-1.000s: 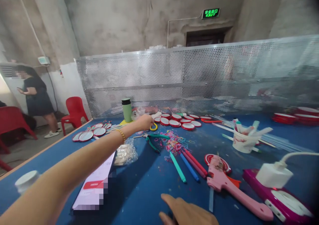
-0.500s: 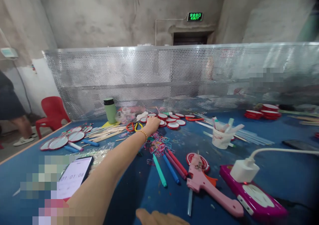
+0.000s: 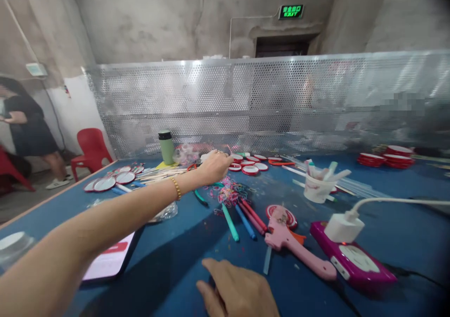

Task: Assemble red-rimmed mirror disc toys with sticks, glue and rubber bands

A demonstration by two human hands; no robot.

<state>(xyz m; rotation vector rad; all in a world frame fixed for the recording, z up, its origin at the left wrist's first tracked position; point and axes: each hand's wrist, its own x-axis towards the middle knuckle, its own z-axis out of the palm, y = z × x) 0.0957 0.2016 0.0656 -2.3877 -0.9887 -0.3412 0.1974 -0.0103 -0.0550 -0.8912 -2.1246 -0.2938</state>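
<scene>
Hovering beside round red-rimmed discs (image 3: 250, 170), left hand (image 3: 214, 167) curled, contents unclear; right hand (image 3: 242, 292) flat.

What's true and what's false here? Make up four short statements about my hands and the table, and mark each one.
1. The left hand reaches far across the blue table. True.
2. The right hand holds the pink glue gun. False: it rests open on the table, apart from the pink glue gun.
3. The green bottle stands upright near the perforated metal screen. True.
4. The white cup lies tipped over. False: it stands upright with sticks in it.
</scene>
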